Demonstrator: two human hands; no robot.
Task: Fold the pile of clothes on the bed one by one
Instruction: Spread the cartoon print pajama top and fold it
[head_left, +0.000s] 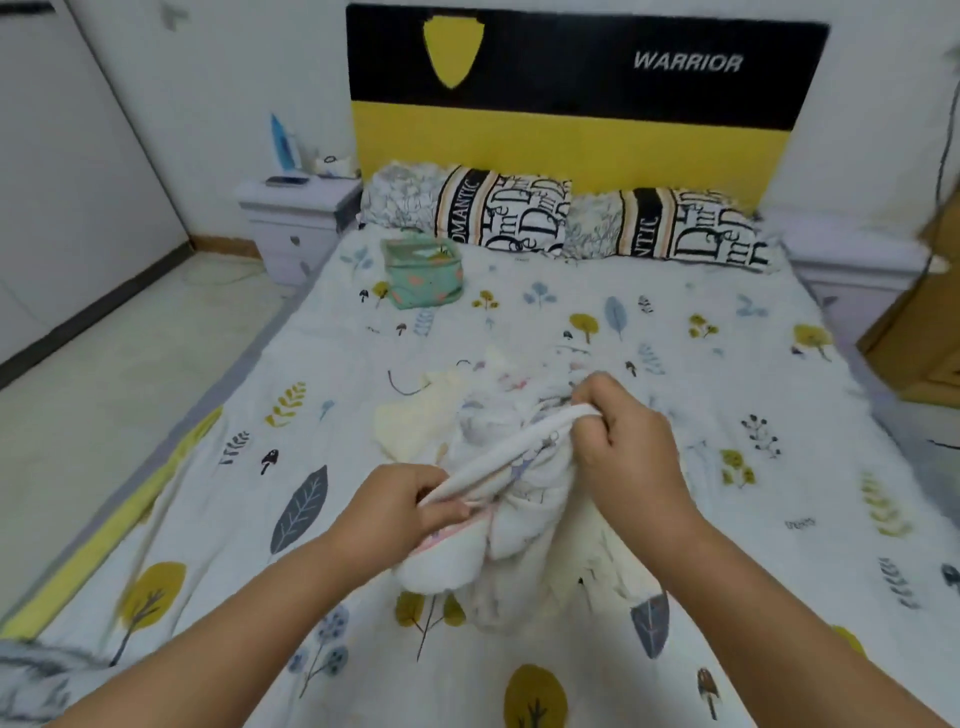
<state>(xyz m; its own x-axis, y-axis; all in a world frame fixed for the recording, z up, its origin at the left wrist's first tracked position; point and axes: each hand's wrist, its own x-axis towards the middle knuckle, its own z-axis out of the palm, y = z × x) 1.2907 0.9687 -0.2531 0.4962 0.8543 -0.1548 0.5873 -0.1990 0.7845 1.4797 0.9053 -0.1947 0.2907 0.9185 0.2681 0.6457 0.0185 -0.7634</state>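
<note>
A small white garment (519, 519) with a faint print and a pink inner edge hangs bunched between both hands above the bed. My left hand (400, 506) pinches the lower end of its white hem band. My right hand (628, 441) grips the upper end of the same band, which is stretched taut between them. Behind the garment lies the pile of clothes (467, 400), pale white and cream pieces crumpled on the bed sheet (727, 332), which is white with leaf and tree prints.
A green fabric box (423, 273) sits on the bed near the two patterned pillows (519, 218). A white nightstand (296, 218) stands left of the headboard, with bare floor (104, 364) along the bed's left side. A wooden cabinet (924, 322) stands at the right.
</note>
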